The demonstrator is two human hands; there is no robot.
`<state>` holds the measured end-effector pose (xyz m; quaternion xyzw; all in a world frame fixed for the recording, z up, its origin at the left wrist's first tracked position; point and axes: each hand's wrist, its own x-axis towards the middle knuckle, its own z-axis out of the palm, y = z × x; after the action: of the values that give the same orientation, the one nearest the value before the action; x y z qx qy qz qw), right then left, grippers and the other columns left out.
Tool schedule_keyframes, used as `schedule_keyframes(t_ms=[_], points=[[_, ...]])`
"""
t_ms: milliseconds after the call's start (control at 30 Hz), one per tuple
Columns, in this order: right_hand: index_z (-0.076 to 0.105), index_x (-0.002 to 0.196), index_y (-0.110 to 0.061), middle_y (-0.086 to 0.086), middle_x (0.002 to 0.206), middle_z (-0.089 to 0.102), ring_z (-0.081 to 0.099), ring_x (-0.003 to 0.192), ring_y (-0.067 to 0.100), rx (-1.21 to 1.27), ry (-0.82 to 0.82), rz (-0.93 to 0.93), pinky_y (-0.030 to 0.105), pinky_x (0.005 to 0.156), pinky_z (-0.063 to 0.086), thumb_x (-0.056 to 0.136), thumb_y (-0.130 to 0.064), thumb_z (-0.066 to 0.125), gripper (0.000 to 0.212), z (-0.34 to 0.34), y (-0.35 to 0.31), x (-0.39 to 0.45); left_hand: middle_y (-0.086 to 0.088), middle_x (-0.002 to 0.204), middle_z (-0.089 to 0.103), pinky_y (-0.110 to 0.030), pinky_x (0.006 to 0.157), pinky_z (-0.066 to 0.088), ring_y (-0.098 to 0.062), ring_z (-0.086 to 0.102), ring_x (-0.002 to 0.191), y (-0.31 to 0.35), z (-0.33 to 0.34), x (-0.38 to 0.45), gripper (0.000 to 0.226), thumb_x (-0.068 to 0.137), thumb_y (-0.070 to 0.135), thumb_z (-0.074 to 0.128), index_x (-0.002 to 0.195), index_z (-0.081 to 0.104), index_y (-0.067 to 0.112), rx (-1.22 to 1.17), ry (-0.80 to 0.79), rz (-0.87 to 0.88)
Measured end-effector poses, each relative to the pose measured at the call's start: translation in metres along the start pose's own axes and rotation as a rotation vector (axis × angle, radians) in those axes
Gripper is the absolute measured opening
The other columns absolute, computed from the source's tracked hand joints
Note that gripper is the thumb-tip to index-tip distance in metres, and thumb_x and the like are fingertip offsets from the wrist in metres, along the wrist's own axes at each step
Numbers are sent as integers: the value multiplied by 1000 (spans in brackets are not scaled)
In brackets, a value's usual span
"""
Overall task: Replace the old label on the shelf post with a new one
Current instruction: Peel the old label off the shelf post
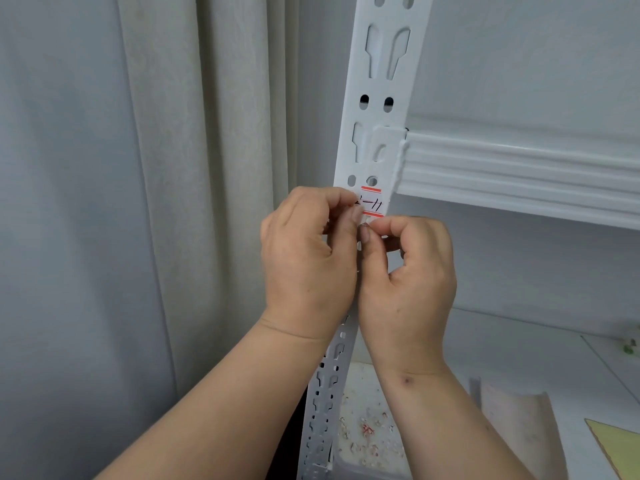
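Head view. A white metal shelf post (pixel 375 109), punched with keyhole slots and oval holes, is seen running from the top of the frame down to the bottom edge, slightly tilted in the wide-angle picture. A white ribbed shelf beam (pixel 519 174) is hooked into the post on its right side.

A label (pixel 372 203), white with a red stripe at its top and another at its bottom and dark handwritten marks between, is stuck on the face of the post just below the beam joint. Its left part is hidden by fingers.

The left hand (pixel 308 251) is held against the post with fingers curled, the fingertips pinched at the label's left edge. The right hand (pixel 408 271) is held just beside it, fingers curled, thumb and forefinger brought together at the label's lower edge; whether the label itself is caught between them cannot be told. The two hands are touching each other in front of the post.

Pale curtains (pixel 173 202) hang to the left. Below, a lower shelf (pixel 519 341) is seen, bearing a white tray (pixel 367 431) littered with small paper scraps, a folded beige sheet (pixel 519 427), and a yellow sheet (pixel 620 445) at the right edge.
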<state>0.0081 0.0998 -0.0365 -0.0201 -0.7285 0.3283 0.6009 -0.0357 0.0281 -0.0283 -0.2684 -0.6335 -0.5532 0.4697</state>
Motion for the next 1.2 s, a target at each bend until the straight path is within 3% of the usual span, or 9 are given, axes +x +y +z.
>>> schedule_keyframes(t_ms=[200,333,500,600,700,933,1000,1100,1200], points=[[64,85,-16,-2,89,59,61,78,17,-3,-15,-6,44,71,49,85,-20,63,4,-1,1,1,16,82,53,-46,77,51,-7,54,81,5,-2,4,10,88,14,62,88,58,23,-14,-52,-125],[64,85,-16,-1,89,59,60,79,17,-11,-22,-8,43,72,48,86,-19,63,3,-1,1,1,20,84,50,-49,77,51,-4,52,81,2,-4,5,18,88,18,62,94,52,32,8,-66,-64],[63,85,-16,0,89,58,59,79,18,-6,-26,-5,41,73,48,86,-17,63,1,-2,1,1,11,83,55,-51,68,50,-10,52,76,-4,-4,12,5,86,5,66,84,65,9,135,-35,153],[63,85,-16,0,90,58,59,79,18,2,-27,-4,41,73,48,86,-17,62,1,-1,1,0,-5,83,64,-43,69,47,-23,58,76,-7,-3,14,9,89,9,59,83,65,5,241,-42,237],[62,85,-16,0,90,58,59,79,18,1,-32,-1,42,73,48,86,-16,62,0,-1,1,0,-8,85,64,-34,72,36,-28,59,76,-5,-3,16,14,91,13,53,85,63,6,312,-63,231],[61,86,-18,-4,90,57,59,79,17,-2,-35,0,45,72,49,86,-17,63,2,-1,1,0,2,86,55,-28,77,28,-14,46,82,0,-4,6,10,90,14,48,86,57,11,242,-116,88],[61,85,-19,-5,90,56,59,79,17,-11,-40,-1,44,73,49,86,-18,62,2,-1,0,0,15,85,46,-37,81,39,-4,45,80,0,-7,2,5,91,10,53,90,57,13,152,-90,8],[60,85,-20,-6,90,54,59,78,17,-19,-42,-6,44,73,49,87,-18,62,3,-2,0,0,21,87,45,-53,84,48,12,46,81,3,-12,3,20,91,14,55,103,49,28,52,-65,-109],[60,85,-19,-5,90,55,58,77,17,-14,-39,0,44,72,49,87,-19,62,3,-1,0,0,21,87,46,-53,85,49,9,48,80,5,-14,5,22,89,18,59,102,48,33,62,-104,-89]])
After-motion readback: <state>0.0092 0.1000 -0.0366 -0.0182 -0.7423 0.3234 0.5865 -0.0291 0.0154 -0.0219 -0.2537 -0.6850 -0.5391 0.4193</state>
